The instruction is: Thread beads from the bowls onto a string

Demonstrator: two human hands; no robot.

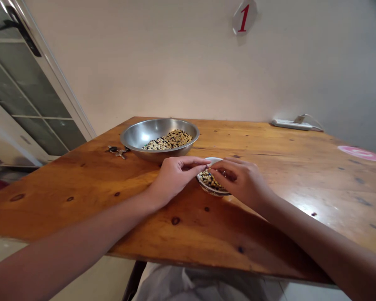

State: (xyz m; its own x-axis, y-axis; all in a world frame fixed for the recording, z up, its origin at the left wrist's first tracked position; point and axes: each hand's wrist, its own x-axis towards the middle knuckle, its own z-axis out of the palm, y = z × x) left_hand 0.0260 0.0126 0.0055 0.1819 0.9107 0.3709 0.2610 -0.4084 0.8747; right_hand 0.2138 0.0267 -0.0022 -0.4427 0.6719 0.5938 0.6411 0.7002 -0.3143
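Observation:
A small bowl (213, 192) sits on the wooden table, holding mixed pale, yellow and dark beans (207, 179). My left hand (180, 172) reaches over the bowl's left rim with thumb and fingertips pinched together. From the other side, my right hand (242, 177) covers part of the bowl, its thumb and fingers closed as well. The fingertips of both hands meet above the beans; anything between them is too small to make out. Behind my left hand stands a large steel bowl (134, 136) with pale and black beans (172, 140) heaped toward its right side.
A bunch of keys (119, 152) lies left of the steel bowl on the wooden table (138, 234). At the back right are a white power strip (291, 124) with a plug and a pink round sticker (360, 153). A wall rises behind; a glazed door (34, 92) is at left.

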